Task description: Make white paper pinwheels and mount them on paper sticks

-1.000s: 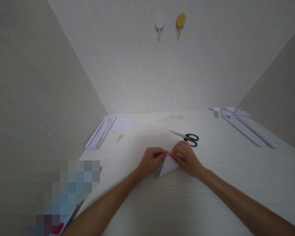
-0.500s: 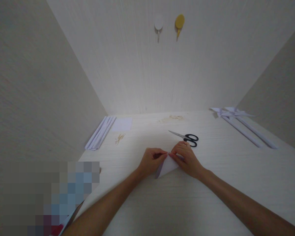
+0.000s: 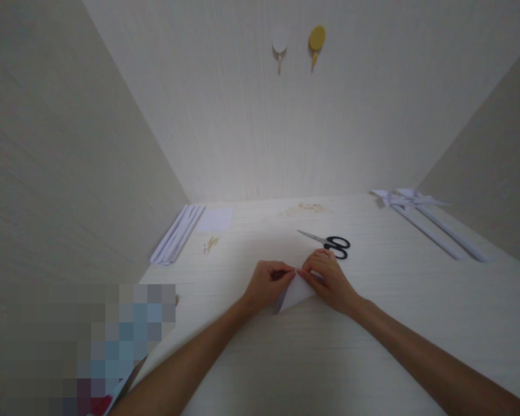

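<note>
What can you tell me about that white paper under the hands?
The folded paper is white and thin, folded into a triangle whose point faces the far wall. It lies flat on the pale table. The left hand and right hand pinch its top point from either side and hide its upper edges.

A pale wood-grain tabletop [image 3: 312, 358] is enclosed by three plain panels of like finish: a back wall [image 3: 251, 127] beyond the hands and side walls to their left [image 3: 60, 173] and right [image 3: 498, 167]. High on the back wall, above the hands, hang a white hook [image 3: 279, 42] and a yellow hook [image 3: 316, 40], side by side. Light falls brightest on the far tabletop and the foot of the back wall, while both side walls lie in duller shade.
</note>
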`<action>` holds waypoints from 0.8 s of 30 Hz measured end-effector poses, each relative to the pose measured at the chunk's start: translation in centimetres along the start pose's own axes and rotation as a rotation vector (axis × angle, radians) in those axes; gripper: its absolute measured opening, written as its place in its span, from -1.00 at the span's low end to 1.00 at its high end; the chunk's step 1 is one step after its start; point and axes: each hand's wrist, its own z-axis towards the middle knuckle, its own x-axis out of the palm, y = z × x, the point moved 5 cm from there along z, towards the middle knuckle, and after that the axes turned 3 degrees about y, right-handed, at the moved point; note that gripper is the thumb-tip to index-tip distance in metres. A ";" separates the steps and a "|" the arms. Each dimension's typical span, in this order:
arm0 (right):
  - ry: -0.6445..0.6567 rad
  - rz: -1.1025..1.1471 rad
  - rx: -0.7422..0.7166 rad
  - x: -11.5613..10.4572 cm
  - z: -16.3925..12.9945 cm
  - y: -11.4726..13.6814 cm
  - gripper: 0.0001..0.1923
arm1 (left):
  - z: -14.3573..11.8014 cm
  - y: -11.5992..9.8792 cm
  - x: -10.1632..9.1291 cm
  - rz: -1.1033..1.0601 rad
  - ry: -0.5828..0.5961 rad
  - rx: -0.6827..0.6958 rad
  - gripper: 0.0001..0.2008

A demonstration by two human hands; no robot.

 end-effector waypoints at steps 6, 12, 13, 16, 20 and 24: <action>-0.001 -0.011 -0.020 -0.1 0.1 0.3 -0.79 | 0.1 0.0 0.0 0.063 -0.001 0.019 -0.88; 0.001 -0.016 -0.009 -0.1 0.0 0.1 -0.78 | 0.0 -0.3 0.1 0.104 -0.008 0.028 -0.87; 0.003 -0.014 -0.008 -0.1 0.0 0.1 -0.78 | 0.0 -0.4 0.2 0.114 -0.011 0.026 -0.87; 0.007 -0.015 -0.005 0.0 0.0 0.1 -0.79 | -0.1 -0.3 0.2 0.147 -0.029 0.007 -0.86; -0.002 -0.012 0.015 -0.1 0.0 0.2 -0.80 | -0.2 -0.3 0.0 0.159 -0.062 0.002 -0.86; -0.159 0.065 0.085 -0.9 -0.2 -0.3 -0.90 | -0.2 -0.2 -0.6 0.116 -0.148 -0.015 -0.87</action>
